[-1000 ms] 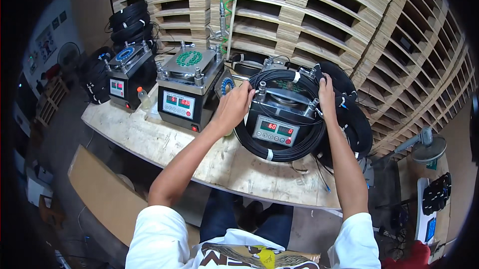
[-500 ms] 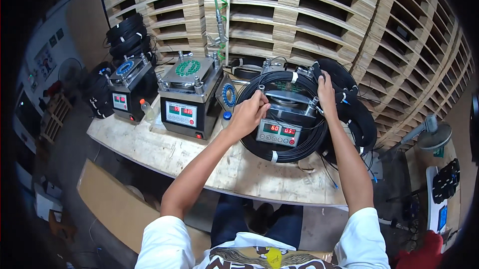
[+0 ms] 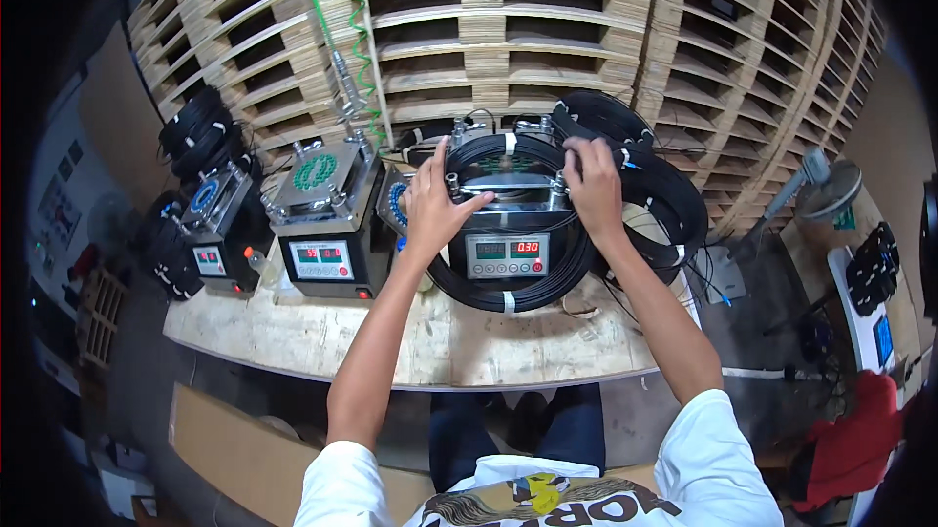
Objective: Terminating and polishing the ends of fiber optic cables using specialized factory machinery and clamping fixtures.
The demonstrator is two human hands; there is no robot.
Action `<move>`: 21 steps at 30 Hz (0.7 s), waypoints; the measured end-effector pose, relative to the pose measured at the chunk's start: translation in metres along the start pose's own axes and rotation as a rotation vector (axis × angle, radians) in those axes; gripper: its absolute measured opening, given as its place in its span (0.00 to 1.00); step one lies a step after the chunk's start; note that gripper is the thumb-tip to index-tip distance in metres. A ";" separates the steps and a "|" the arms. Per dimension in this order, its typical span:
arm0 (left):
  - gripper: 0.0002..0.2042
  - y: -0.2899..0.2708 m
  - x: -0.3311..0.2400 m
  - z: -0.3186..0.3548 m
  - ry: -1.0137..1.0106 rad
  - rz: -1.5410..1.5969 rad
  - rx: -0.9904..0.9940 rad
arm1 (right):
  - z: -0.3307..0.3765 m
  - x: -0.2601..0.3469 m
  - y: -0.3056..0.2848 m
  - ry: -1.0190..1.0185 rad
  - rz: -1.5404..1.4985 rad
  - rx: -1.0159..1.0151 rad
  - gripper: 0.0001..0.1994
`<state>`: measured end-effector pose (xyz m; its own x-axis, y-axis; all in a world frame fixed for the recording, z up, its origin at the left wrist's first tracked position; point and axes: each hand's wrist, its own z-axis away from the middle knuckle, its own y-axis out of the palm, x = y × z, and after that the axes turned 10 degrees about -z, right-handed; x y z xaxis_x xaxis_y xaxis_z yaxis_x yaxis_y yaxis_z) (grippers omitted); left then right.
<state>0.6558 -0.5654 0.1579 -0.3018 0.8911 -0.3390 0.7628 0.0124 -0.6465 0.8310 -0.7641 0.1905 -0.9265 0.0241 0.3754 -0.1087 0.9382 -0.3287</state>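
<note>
A black cable coil with white ties rings the steel-topped curing machine, whose lit display faces me. At the machine's left post is my left hand, fingers stretched up along the coil and thumb reaching over the steel plate; it is open. My right hand is by the right post at the coil's right side, its fingers bent and closed; whatever lies between them is hidden. A round connector holder with blue pieces leans left of the coil.
To the left stand a second machine with green pieces on top and a third with blue ones. More black coils lie at right. A small bottle stands between machines. Wooden pallets rise behind the table.
My view has shifted, moving the bench leftward in the picture. My left hand has gone from a pinch at the left post to spread fingers. My right hand has come down toward the right post.
</note>
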 end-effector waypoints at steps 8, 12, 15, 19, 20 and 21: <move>0.52 0.002 0.004 0.001 0.068 0.006 0.026 | 0.044 0.001 -0.029 0.370 -0.035 0.216 0.11; 0.53 0.003 0.001 0.010 0.097 0.103 -0.036 | 0.053 -0.008 -0.023 0.311 -0.151 0.126 0.10; 0.50 0.002 0.006 0.014 0.164 0.017 -0.089 | 0.056 -0.006 -0.023 0.228 -0.149 0.135 0.09; 0.47 0.002 0.004 0.016 0.175 -0.131 -0.042 | 0.052 0.017 -0.034 0.172 -0.138 0.004 0.12; 0.45 0.001 0.004 0.016 0.166 -0.129 -0.041 | 0.047 0.027 -0.036 0.185 -0.048 -0.054 0.12; 0.44 0.001 0.004 0.017 0.157 -0.129 -0.040 | 0.048 0.022 -0.033 0.184 -0.051 -0.053 0.12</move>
<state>0.6457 -0.5695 0.1448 -0.3077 0.9408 -0.1424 0.7468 0.1460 -0.6488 0.7975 -0.8114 0.1683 -0.8383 0.0343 0.5441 -0.1304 0.9564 -0.2613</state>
